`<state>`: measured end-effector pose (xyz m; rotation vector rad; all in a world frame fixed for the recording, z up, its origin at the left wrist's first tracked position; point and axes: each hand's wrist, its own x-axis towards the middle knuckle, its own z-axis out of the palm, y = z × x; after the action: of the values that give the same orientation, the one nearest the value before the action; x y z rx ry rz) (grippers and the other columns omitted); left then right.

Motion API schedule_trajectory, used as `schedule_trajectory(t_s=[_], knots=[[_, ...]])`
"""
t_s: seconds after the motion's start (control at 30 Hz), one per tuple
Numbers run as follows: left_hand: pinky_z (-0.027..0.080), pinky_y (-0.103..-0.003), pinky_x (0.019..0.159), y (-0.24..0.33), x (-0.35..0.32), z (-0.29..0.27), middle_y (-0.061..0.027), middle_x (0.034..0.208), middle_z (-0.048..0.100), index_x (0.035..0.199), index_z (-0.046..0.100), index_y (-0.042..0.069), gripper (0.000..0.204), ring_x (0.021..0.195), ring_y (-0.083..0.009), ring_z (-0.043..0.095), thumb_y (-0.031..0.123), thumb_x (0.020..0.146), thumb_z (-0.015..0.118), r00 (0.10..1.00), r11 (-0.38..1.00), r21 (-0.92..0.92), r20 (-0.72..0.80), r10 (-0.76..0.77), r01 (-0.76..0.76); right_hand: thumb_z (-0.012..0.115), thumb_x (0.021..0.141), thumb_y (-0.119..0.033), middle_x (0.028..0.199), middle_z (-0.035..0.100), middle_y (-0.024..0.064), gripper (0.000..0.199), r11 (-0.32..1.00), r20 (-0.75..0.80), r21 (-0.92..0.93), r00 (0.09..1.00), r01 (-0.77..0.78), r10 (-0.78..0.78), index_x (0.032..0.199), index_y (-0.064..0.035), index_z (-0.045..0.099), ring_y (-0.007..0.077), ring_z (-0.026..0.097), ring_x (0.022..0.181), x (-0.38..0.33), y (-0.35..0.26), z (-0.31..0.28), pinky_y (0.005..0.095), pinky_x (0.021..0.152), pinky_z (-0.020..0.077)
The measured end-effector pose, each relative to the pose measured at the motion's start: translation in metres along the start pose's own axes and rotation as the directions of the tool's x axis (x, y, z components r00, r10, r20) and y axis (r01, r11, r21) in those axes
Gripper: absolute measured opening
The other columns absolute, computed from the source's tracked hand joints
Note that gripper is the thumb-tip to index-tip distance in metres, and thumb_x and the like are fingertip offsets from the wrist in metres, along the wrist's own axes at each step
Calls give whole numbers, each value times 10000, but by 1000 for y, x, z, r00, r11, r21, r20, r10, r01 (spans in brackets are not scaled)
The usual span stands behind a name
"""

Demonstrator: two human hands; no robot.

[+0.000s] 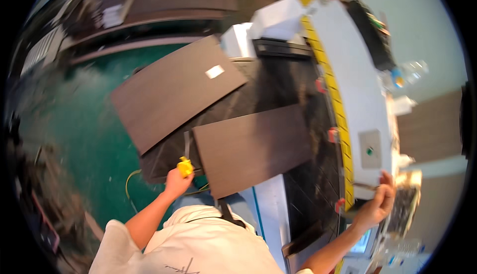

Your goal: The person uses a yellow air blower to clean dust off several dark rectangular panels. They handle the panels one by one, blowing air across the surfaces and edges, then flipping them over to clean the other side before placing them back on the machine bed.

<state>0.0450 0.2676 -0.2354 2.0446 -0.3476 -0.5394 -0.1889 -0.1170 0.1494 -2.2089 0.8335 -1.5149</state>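
Note:
My left hand is closed around a yellow tape measure. A short length of its blade sticks out, pointing away from me, beside the near brown panel. That panel lies flat on a dark table surface, its left corner close to the tape. Farther left, a second brown panel rests at an angle, with a white label on it. Over at the right, my right hand is raised by the end of a white machine beam, fingers loosely bent and apart, somewhat blurred.
A yellow strip with red clips runs along the beam. On the beam sits a grey plate with a green button. Plastic bottles stand at the right. Brown boards are stacked behind the green floor.

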Motion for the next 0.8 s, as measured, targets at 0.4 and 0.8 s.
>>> schedule_trajectory(t_s=[0.4, 0.8], knots=[[580, -473, 715, 60, -45, 62, -180, 849, 766, 947, 771, 37, 447, 825, -398, 750, 472, 885, 850, 901, 933, -17, -253, -352, 359, 746, 989, -106, 954, 737, 81, 162, 897, 978, 31, -171, -440, -118, 1096, 14, 761, 187, 685, 849, -161, 40, 388, 314, 793, 536], [543, -363, 678, 48, -47, 84, -81, 756, 720, 939, 717, 43, 346, 680, -210, 687, 358, 920, 857, 809, 763, -351, -25, -588, 543, 683, 1032, -142, 1023, 700, 124, 202, 964, 892, 230, -367, -136, -265, 1163, -14, 769, 275, 668, 964, -199, 3, 470, 382, 888, 530]])
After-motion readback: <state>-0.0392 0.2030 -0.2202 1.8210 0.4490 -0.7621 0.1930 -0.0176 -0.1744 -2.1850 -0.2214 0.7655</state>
